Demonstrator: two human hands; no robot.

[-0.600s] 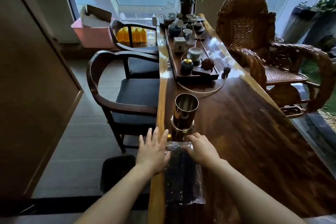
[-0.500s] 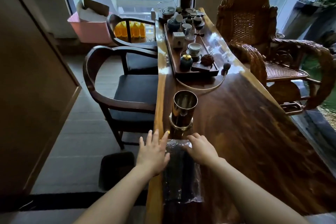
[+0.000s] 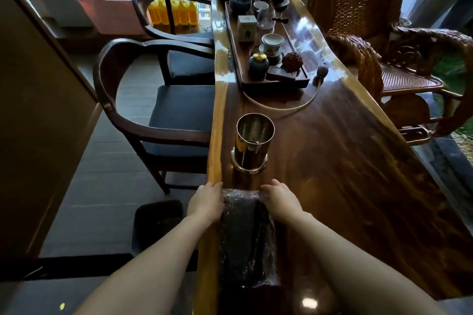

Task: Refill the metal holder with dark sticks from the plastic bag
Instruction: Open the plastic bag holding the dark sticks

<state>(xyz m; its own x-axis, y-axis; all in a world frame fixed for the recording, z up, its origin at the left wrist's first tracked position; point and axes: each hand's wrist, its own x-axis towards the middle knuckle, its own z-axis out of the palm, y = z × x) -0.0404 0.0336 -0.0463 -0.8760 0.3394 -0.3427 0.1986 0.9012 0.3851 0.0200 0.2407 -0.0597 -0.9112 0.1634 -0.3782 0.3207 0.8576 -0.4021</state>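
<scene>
A clear plastic bag (image 3: 245, 235) full of dark sticks lies lengthwise near the table's left edge, its far end towards the holder. My left hand (image 3: 206, 203) grips the bag's far left corner, fingers curled down. My right hand (image 3: 280, 201) grips the far right corner the same way. Just beyond the bag stands the shiny metal holder (image 3: 253, 143), an upright cylinder on a flared base, with no sticks visible inside it.
The long dark wooden table (image 3: 358, 174) runs away from me. A tea tray (image 3: 275, 82) with cups and jars sits farther back, a thin hose (image 3: 281, 107) curving before it. Dark chairs (image 3: 153, 110) stand left, a wicker chair (image 3: 384, 59) right, a black bin (image 3: 157, 225) below.
My left hand's fingers were spread beside the bag; now they are curled onto its far left corner. Both hands sit at the bag's far end. The view has tilted downward.
</scene>
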